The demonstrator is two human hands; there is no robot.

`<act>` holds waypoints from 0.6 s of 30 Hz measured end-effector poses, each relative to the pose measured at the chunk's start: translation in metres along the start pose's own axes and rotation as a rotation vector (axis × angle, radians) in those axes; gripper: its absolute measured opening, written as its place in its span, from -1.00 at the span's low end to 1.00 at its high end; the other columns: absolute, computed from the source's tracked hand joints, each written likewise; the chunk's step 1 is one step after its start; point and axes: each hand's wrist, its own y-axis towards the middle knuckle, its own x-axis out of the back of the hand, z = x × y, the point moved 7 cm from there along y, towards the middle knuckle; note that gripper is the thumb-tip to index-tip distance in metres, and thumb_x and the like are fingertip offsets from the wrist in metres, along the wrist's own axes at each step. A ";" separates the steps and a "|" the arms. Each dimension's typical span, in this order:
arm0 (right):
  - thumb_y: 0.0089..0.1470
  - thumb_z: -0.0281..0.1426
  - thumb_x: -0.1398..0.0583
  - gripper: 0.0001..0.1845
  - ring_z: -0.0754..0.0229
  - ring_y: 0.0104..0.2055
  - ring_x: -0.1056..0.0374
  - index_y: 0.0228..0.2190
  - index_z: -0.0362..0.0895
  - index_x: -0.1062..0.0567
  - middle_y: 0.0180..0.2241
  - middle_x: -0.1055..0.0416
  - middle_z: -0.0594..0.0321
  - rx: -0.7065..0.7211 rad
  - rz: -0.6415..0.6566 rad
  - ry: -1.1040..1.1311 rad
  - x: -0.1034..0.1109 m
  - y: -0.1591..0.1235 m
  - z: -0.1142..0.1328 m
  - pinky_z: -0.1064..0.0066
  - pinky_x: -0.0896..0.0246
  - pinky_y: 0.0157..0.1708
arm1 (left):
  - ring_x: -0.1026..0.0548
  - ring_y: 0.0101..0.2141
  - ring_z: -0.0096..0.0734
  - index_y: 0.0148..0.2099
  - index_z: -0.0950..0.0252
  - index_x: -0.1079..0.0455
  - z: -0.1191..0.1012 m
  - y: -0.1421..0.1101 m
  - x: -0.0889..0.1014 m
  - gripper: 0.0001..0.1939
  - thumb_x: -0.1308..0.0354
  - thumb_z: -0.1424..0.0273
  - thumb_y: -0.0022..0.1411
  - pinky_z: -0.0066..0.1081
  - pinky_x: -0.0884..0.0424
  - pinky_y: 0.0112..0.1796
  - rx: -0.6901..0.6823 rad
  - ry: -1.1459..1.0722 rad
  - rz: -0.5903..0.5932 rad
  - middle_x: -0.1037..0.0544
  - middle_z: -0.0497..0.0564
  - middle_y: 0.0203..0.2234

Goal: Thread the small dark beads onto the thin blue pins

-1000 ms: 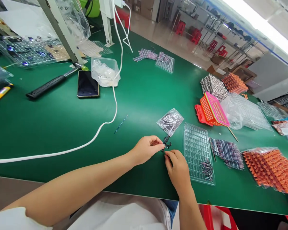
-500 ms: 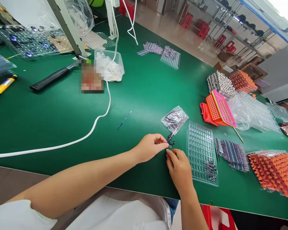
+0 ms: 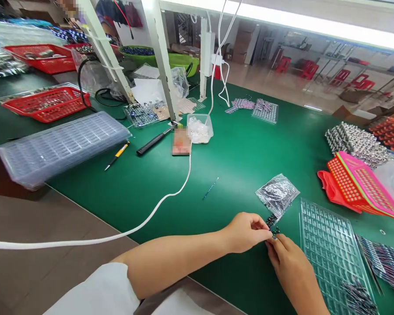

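Observation:
My left hand and my right hand meet over the green table, fingertips pinched together on small dark beads that lie in a little heap there. Just beyond the heap lies a small clear bag filled with more of the dark beads. To the right of my right hand lies a clear plastic tray with many small cells; a few thin parts sit in its near corner.
A white cable crosses the table. A hammer, a phone and a clear tub lie further back. Stacked clear trays and red baskets are left; a pink-orange basket is right.
The camera has swung up and to the left, bringing the left end of the table into view. Both hands stay pinched at the bead heap.

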 end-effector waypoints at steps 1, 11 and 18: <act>0.37 -0.30 0.11 -0.56 0.17 -0.48 -0.31 -0.40 -0.14 -0.45 -0.44 -0.39 0.14 -0.002 -0.006 -0.017 -0.001 0.001 0.000 0.33 -0.13 -0.48 | -0.37 -0.52 -0.43 -0.38 0.34 -0.48 0.000 0.000 -0.001 -0.85 -0.30 0.36 0.01 -0.41 -0.27 -0.43 0.002 0.000 0.001 -0.48 -0.05 -0.56; 0.30 -0.25 0.00 -0.71 0.18 -0.50 -0.38 -0.37 -0.09 -0.41 -0.47 -0.41 0.21 -0.155 -0.116 0.080 0.015 -0.001 -0.001 0.36 -0.24 -0.46 | -0.47 -0.37 -0.32 -0.31 0.33 -0.51 0.001 -0.003 -0.005 -0.85 -0.28 0.35 0.07 -0.36 -0.37 -0.30 -0.051 0.062 0.023 -0.58 0.03 -0.41; 0.25 -0.29 -0.08 -0.83 0.23 -0.54 -0.42 -0.29 -0.06 -0.43 -0.45 -0.48 0.26 -0.233 -0.271 0.276 0.046 -0.014 0.005 0.42 -0.31 -0.52 | -0.52 -0.37 -0.32 -0.25 0.32 -0.50 -0.002 -0.019 -0.021 -0.85 -0.23 0.35 0.14 -0.37 -0.40 -0.28 -0.105 0.101 0.121 -0.61 0.05 -0.38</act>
